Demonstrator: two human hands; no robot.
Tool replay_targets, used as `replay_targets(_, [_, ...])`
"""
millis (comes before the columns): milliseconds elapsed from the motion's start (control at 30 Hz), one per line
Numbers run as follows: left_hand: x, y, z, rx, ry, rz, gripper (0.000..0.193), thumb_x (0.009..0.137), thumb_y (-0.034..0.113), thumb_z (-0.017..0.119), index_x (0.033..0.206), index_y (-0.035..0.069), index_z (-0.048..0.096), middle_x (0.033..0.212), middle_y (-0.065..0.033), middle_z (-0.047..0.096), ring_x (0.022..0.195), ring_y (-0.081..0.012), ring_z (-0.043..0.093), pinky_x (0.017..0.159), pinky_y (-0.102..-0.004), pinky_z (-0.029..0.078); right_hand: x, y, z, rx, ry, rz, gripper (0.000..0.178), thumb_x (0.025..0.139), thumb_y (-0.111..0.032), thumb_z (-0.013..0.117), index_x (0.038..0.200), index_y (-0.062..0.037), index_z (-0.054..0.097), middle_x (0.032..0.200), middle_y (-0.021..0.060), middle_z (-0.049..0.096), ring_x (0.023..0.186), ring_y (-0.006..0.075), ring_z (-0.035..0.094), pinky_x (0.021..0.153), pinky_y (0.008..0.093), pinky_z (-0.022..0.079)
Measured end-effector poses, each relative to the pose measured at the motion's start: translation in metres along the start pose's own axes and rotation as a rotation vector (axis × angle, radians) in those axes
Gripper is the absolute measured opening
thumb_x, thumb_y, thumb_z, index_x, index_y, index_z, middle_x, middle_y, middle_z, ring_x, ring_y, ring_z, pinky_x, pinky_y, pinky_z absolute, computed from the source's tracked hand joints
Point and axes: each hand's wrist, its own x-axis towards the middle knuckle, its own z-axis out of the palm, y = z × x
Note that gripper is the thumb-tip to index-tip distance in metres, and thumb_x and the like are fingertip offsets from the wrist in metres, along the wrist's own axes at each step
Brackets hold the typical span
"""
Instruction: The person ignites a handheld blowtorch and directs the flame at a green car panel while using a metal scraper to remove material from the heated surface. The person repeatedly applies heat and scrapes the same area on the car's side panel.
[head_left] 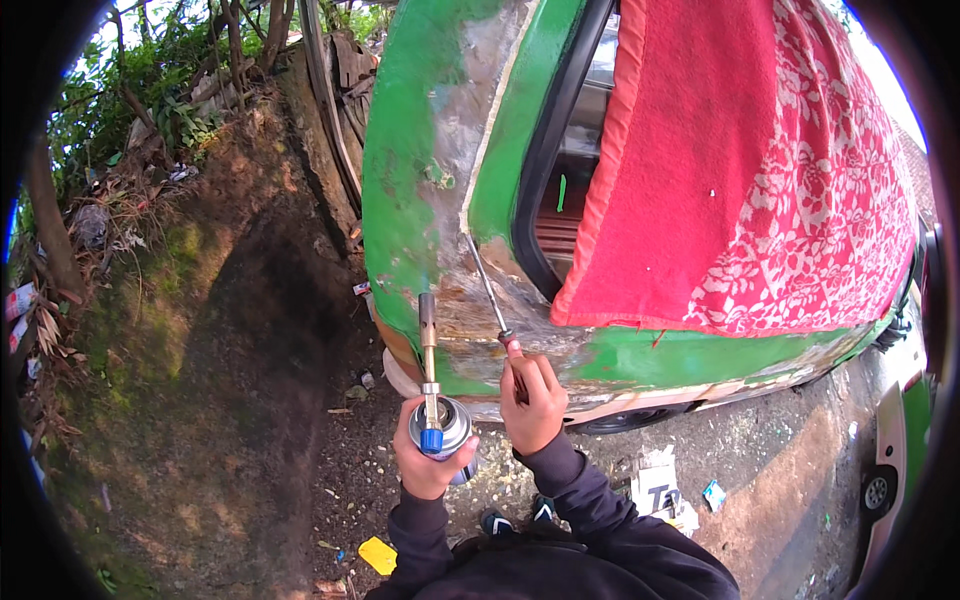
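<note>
My left hand point(428, 462) is wrapped round the can of a gas blowtorch point(430, 345), whose metal nozzle points away from me toward the car body; a blue knob sits at its near end. No flame can be made out. In my right hand point(536, 402) is a screwdriver point(488, 287) with a reddish handle and a long thin shaft. Its tip touches, or nearly touches, the lower end of a pale seam strip point(492, 125) on the green car point(405, 170). Around the seam the paint is gone, leaving bare grey and brown metal.
A red cloth with pale flowers point(690, 170) drapes over the car's window and roof. Behind me on the ground lie printed paper point(657, 483) and a yellow scrap point(378, 555). A mossy dirt bank point(180, 330) rises at left. Another vehicle point(885, 480) stands at far right.
</note>
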Motion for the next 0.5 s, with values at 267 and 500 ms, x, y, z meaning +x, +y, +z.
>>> replay_targets(267, [0.000, -0.002, -0.001, -0.032, 0.024, -0.030, 0.063, 0.067, 0.020, 0.088, 0.116, 0.002, 0.053, 0.095, -0.0047, 0.065, 0.087, -0.0126, 0.063, 0.080, -0.0294, 0.052, -0.001, 0.001, 0.003, -0.015, 0.023, -0.029, 0.020, 0.086, 0.007, 0.069, 0.104, -0.0007, 0.066, 0.076, 0.0109, 0.056, 0.054, 0.0214, 0.054, 0.050, 0.0325, 0.042])
replay_targets(500, [-0.003, -0.005, -0.003, -0.007, -0.017, -0.018, 0.062, 0.066, 0.022, 0.087, 0.115, 0.002, 0.054, 0.096, -0.0055, 0.065, 0.087, -0.0138, 0.063, 0.082, -0.0299, 0.051, -0.012, 0.009, 0.002, -0.023, 0.011, -0.044, 0.020, 0.086, 0.006, 0.068, 0.104, -0.0016, 0.067, 0.077, 0.0102, 0.057, 0.053, 0.0213, 0.053, 0.049, 0.0332, 0.041])
